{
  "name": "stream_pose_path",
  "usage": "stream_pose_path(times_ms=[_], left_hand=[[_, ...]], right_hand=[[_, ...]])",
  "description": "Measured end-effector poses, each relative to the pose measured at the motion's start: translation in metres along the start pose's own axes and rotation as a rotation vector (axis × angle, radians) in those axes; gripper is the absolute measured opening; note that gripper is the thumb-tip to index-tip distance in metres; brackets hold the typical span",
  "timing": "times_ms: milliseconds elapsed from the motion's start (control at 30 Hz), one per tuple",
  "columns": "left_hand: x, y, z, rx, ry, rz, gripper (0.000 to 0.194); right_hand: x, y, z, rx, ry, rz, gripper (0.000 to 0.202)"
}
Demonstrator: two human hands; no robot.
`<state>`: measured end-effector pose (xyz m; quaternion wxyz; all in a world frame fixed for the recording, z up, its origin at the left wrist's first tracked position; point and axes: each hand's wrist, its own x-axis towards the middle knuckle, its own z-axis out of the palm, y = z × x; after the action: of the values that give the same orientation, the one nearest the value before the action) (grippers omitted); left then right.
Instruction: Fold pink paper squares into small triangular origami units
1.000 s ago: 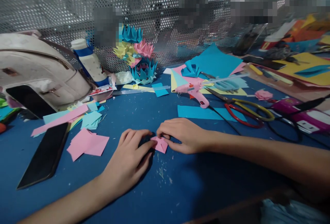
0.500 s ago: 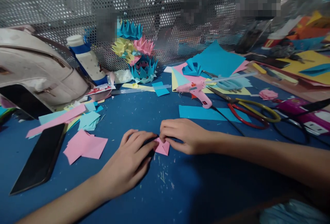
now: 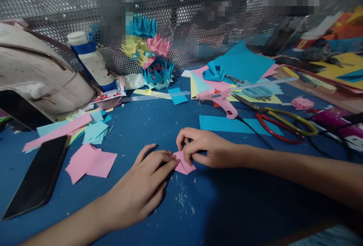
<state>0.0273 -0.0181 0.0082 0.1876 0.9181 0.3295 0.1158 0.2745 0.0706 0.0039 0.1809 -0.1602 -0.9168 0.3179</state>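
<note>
A small folded pink paper piece (image 3: 184,166) lies on the blue table (image 3: 232,200) in front of me. My left hand (image 3: 144,185) rests flat, its fingertips pressing the piece's left edge. My right hand (image 3: 207,148) pinches the top of the piece between thumb and curled fingers. Loose pink paper squares (image 3: 89,161) lie to the left, next to a black phone (image 3: 36,176).
Stacked paper lotus flowers (image 3: 151,55) stand at the perforated metal wall. A glue bottle (image 3: 89,61) and a white bag (image 3: 36,76) are at the left. A pink glue gun (image 3: 221,100), red-and-yellow scissors (image 3: 279,121) and coloured paper sheets (image 3: 241,64) lie right of centre.
My right hand's fingers have lifted and curled over the pink piece, which now sits slightly lower and to the right. The view has shifted a little.
</note>
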Motion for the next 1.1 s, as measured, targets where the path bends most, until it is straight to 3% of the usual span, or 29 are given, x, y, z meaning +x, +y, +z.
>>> stream_pose_path(times_ms=[133,267,600,867,1100], left_hand=[[0.000,0.003,-0.001,-0.138,0.002,-0.092,0.057],[-0.001,0.002,-0.002,-0.199,0.029,-0.097,0.053],[-0.006,-0.010,-0.006,0.225,0.127,0.202,0.037],[-0.007,-0.013,0.000,0.281,0.156,0.263,0.035],[-0.005,-0.012,-0.004,0.296,0.140,0.330,0.037]], right_hand=[[0.000,0.001,-0.001,-0.017,-0.021,-0.001,0.027],[0.000,0.001,-0.001,-0.034,-0.041,-0.004,0.026],[-0.001,0.000,0.002,-0.095,0.023,-0.013,0.022],[0.000,-0.002,0.002,-0.112,0.025,0.056,0.012],[0.002,-0.001,0.000,-0.044,0.011,0.100,0.016]])
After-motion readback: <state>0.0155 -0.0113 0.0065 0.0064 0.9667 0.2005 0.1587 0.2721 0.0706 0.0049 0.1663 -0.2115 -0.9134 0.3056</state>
